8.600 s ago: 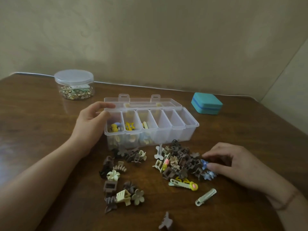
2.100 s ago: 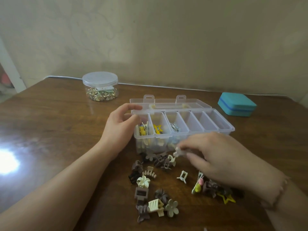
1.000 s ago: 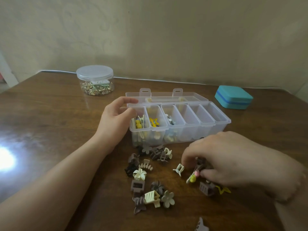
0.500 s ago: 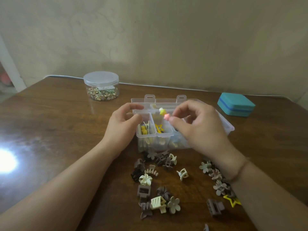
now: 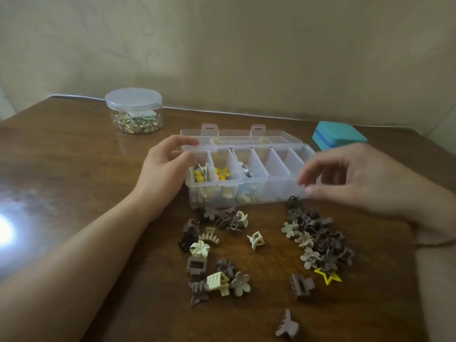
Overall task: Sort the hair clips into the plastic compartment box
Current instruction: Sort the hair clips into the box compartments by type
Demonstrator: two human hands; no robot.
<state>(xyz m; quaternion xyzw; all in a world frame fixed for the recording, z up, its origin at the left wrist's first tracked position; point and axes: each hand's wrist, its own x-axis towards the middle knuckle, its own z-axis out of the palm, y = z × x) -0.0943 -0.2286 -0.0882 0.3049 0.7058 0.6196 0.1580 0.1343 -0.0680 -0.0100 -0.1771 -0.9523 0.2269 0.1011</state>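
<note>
Dark brown wooden table (image 5: 74, 169) against a plain beige wall (image 5: 246, 45), with a bright glare patch at the far left edge. Toward the back left, a round clear plastic jar (image 5: 133, 111) with a lid, part-filled with small gold pieces. Left hand (image 5: 162, 174) against the left end of the clear plastic compartment box (image 5: 276, 191), thumb and fingers apart and wrapped on its corner. Box lid laid open behind; six compartments in a row, the three on the left holding small clips in yellow, cream and grey, the three on the right looking bare. In front of the box, loose hair clips: a left scatter of brown and cream claw and flower clips (image 5: 212, 255), a single cream claw clip (image 5: 256, 240) in the middle, a heap of brown and beige flower clips (image 5: 318, 240) to the right, a yellow star clip (image 5: 328, 276) at its near edge. Right hand (image 5: 365, 181) above the box's right end, blurred, fingers curled and apart, nothing seen between them. Behind it, a teal lidded case (image 5: 338, 135).
</note>
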